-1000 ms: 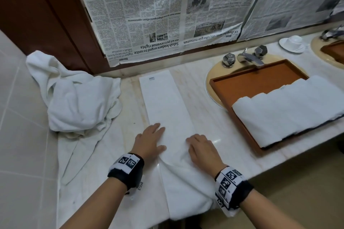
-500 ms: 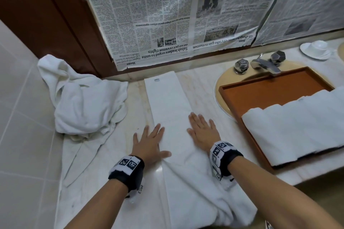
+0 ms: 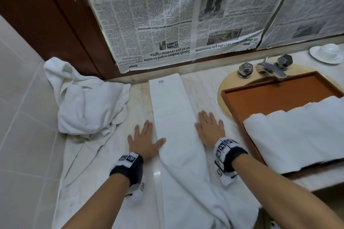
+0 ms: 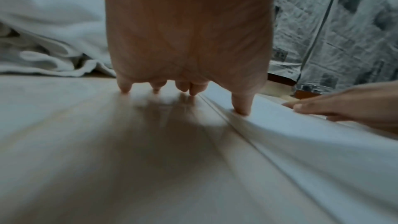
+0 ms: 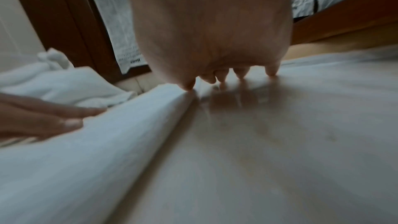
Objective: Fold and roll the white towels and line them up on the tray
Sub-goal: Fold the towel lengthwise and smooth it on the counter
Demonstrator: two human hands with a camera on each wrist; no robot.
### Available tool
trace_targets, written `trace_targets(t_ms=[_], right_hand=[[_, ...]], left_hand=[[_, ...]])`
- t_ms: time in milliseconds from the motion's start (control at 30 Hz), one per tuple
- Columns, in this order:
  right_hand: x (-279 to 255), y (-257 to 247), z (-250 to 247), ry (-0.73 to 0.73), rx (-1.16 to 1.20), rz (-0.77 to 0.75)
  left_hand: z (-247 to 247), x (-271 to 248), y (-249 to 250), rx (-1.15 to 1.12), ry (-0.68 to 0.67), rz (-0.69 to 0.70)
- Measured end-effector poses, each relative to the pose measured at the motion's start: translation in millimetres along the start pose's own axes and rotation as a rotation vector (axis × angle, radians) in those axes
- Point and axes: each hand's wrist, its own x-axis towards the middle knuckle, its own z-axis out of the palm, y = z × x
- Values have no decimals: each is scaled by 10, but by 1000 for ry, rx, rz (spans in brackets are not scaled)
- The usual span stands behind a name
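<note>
Towel strip, folded narrow, lies on the marble counter with its long axis running away from the person toward the newspaper-covered wall. Left hand and right hand flank it, fingers straight and flat, gripping nothing; left thumb touches the strip's edge. Near end hangs over the counter front, equally reachable, so rolling likely starts there. Rolled towels sit on the wooden tray, right.

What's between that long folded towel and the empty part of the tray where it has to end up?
Nothing visible blocks the way. Only bare marble counter and the sink rim lie between the folded towel and the tray. The tray's far part is open; rolled towels fill the near part.
</note>
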Motion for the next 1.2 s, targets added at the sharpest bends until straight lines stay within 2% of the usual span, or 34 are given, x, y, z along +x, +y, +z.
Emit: trace_targets(t_ms=[100,167,233,300,400,500,567,667,833,933,1033,1200], right_hand=[[-441,26,62,9,26,-112],[-786,-27,210,-43,-37,-210],[-972,16,363,-63,-84,-236],[-978,112,423,-39,-119,-217],[-856,170,370,-16,-135,-145],[-888,147,274,57,-6,-90],[-1120,161,231,69,100,-59],[-1620,239,327,-2,165,-36],[-2147,244,508,-74,142,-77],[-2249,183,520,10,256,-51],[-2437,41,464,104,245,-67],[-2858,-297,492,191,249,-135]], left_hand=[[111,-279,-15,9,42,100],[229,-486,69,31,12,205],[316,-595,163,78,-45,234],[324,-597,223,102,-88,213],[254,-532,261,117,-81,168],[224,-572,332,119,-33,163],[246,-689,385,96,-22,204],[321,-867,423,121,-3,266],[413,-942,422,65,-17,238],[427,-894,405,-8,-21,229],[416,-868,401,-34,-18,275],[431,-796,334,0,-87,249]])
